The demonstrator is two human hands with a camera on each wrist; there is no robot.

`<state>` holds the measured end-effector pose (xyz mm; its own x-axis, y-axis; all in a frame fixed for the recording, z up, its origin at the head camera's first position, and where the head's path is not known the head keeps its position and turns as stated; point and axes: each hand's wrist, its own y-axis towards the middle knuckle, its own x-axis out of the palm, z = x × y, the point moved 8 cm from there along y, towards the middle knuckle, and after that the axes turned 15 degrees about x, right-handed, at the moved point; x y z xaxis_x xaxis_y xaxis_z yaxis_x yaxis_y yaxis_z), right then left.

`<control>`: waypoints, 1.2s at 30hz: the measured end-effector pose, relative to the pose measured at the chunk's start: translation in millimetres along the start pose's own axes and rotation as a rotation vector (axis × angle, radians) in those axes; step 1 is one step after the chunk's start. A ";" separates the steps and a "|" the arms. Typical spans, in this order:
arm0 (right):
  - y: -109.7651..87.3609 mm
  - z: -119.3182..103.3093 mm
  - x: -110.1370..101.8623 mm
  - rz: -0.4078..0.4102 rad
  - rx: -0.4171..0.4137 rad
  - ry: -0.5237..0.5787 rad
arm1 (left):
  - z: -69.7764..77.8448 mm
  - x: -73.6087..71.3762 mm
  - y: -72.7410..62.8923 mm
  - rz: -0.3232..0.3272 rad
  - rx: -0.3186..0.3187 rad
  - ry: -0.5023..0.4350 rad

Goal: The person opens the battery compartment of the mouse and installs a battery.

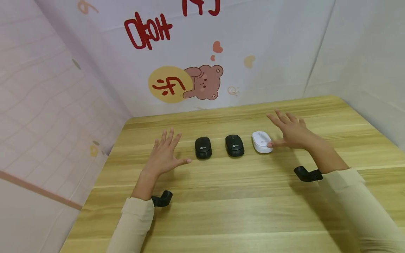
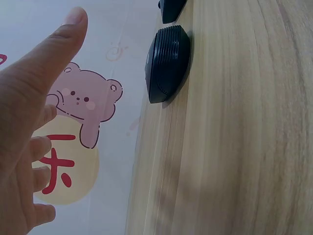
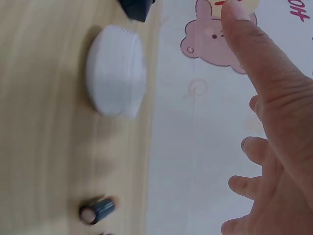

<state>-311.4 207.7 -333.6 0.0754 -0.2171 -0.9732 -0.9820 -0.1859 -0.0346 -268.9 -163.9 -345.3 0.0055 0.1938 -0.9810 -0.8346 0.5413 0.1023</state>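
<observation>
My left hand (image 1: 162, 156) hovers over the table with fingers spread and holds nothing, just left of a black computer mouse (image 1: 203, 147). In the left wrist view the thumb (image 2: 63, 41) points toward that mouse's ribbed side. A second black mouse (image 1: 235, 145) lies in the middle of the row. At the right end sits a white mouse (image 1: 262, 142), its side showing pale in the right wrist view. My right hand (image 1: 291, 131), also spread and holding nothing, is above and right of it; its thumb tip overlaps the white mouse in the head view.
A small dark battery (image 3: 98, 209) lies on the wooden table (image 1: 202, 211) near the white mouse, with part of another small object at the frame's lower edge. A printed white cloth (image 1: 269, 31) with a bear stands behind the table. Black wrist mounts (image 1: 308, 174) jut out from both sleeves.
</observation>
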 end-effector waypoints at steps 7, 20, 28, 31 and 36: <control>6.8 -21.7 -9.5 0.007 -0.033 0.004 | -0.7 -1.9 0.2 0.010 -0.004 0.007; 16.9 -62.0 -8.4 0.020 -0.137 -0.023 | -1.9 -0.3 0.9 0.026 0.007 -0.010; 23.3 -97.1 -3.3 0.007 -0.241 0.045 | 0.8 1.7 6.0 0.018 0.004 -0.039; 23.9 -109.5 0.3 -0.003 -0.261 0.047 | 3.8 2.7 9.3 0.012 0.014 -0.041; 25.5 -129.4 10.7 -0.024 -0.295 0.042 | 8.9 4.0 13.9 -0.004 0.030 -0.045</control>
<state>-313.2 76.7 -315.5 0.1114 -0.2474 -0.9625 -0.8875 -0.4606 0.0157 -275.6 -148.3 -346.4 0.0346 0.2281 -0.9730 -0.8178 0.5662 0.1037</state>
